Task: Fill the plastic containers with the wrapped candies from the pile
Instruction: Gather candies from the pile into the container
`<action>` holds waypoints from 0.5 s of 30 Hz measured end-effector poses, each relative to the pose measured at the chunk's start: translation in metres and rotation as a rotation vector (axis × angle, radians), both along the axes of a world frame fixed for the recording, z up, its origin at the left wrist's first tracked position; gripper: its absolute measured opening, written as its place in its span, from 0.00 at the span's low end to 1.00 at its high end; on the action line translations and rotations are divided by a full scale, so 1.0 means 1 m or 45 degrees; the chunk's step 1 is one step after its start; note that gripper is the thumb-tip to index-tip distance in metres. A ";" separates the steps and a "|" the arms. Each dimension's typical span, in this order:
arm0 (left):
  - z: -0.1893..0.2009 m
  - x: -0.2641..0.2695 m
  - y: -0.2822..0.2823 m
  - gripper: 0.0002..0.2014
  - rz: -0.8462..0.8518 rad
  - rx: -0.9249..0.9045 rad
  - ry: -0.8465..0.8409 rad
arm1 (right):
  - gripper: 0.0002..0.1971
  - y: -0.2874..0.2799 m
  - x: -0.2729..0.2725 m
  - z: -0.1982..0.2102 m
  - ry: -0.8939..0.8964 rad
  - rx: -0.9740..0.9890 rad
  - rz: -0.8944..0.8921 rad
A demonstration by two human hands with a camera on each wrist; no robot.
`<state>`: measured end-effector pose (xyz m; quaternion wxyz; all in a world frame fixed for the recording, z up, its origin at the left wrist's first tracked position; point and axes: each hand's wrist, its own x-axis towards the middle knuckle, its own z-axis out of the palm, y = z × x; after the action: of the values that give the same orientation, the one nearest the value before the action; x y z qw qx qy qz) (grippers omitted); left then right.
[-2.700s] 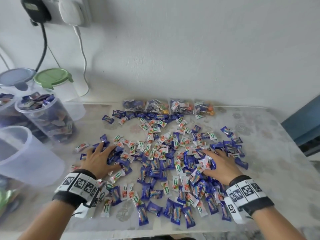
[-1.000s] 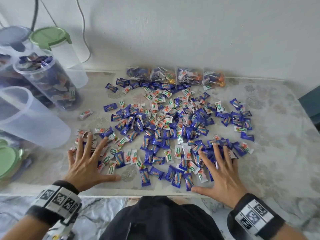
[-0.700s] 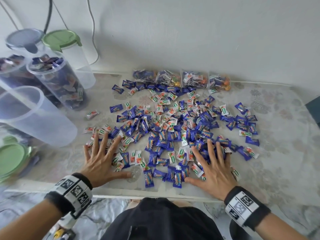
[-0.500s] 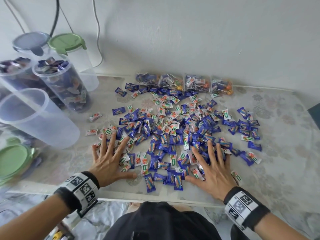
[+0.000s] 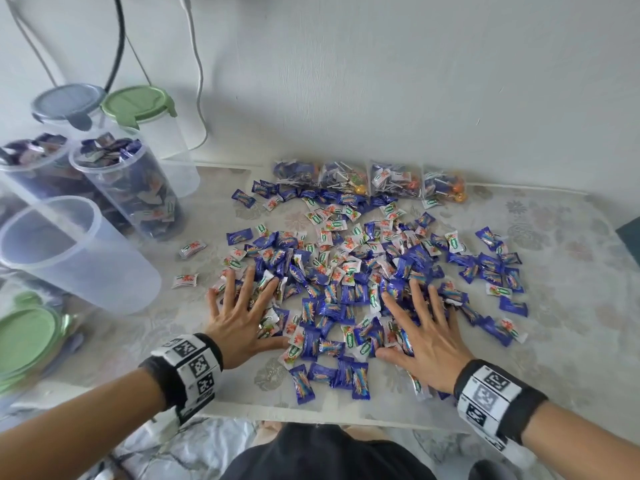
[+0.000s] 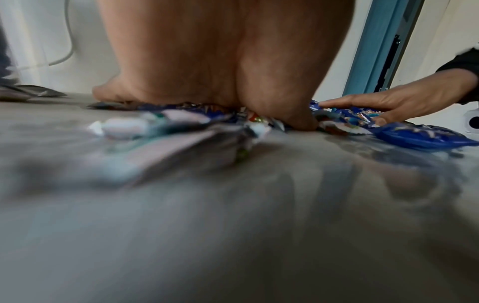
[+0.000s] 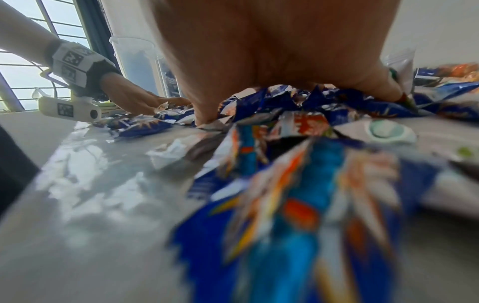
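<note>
Across the pale patterned table (image 5: 554, 348), set against a white wall (image 5: 381, 81), the pile of wrapped candies (image 5: 367, 271) covers the middle, running from the back edge almost to the front edge. Bare tabletop lies to the right of the pile and in a strip on the left between the candies and the containers. At the left edge stand the plastic containers: an empty clear container (image 5: 79, 258) nearest the front, 2 filled with candies behind it, the nearer filled container (image 5: 135, 192) open at the top, and 2 lidded ones at the wall, one with a green lid (image 5: 138, 102), one with a grey lid (image 5: 67, 102). A loose green lid (image 5: 24, 337) lies at the front left corner. 4 clear bags of sweets (image 5: 367, 178) line the wall behind the pile.

The left hand (image 5: 242, 323) lies flat on the pile's near left margin, fingers spread and straight, grasping nothing. The right hand (image 5: 426, 337) lies flat on the near right part, fingers spread, also holding nothing. A few candies sit between the 2 thumbs, close to the front edge. 2 stray candies (image 5: 192, 249) rest apart on the bare strip at left
</note>
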<state>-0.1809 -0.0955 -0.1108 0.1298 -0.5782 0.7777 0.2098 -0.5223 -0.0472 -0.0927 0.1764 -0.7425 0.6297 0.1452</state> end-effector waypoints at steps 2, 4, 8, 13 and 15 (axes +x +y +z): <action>0.000 -0.008 -0.010 0.58 -0.011 -0.011 -0.023 | 0.50 -0.012 0.003 -0.001 0.001 -0.009 -0.005; 0.001 -0.016 -0.018 0.56 -0.011 -0.008 -0.034 | 0.52 -0.024 0.006 -0.001 0.018 -0.016 -0.021; 0.002 -0.029 -0.037 0.60 0.005 0.005 0.004 | 0.52 -0.050 0.009 0.002 -0.002 -0.005 -0.075; 0.012 -0.033 -0.051 0.60 -0.014 0.014 0.005 | 0.51 -0.064 0.003 0.008 -0.006 -0.014 -0.055; 0.020 -0.028 -0.047 0.60 -0.062 -0.016 0.038 | 0.50 -0.057 -0.001 0.015 -0.014 -0.065 -0.007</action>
<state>-0.2094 -0.1420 -0.0912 0.1196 -0.5567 0.7947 0.2103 -0.5237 -0.1041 -0.0777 0.1611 -0.7457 0.6344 0.1244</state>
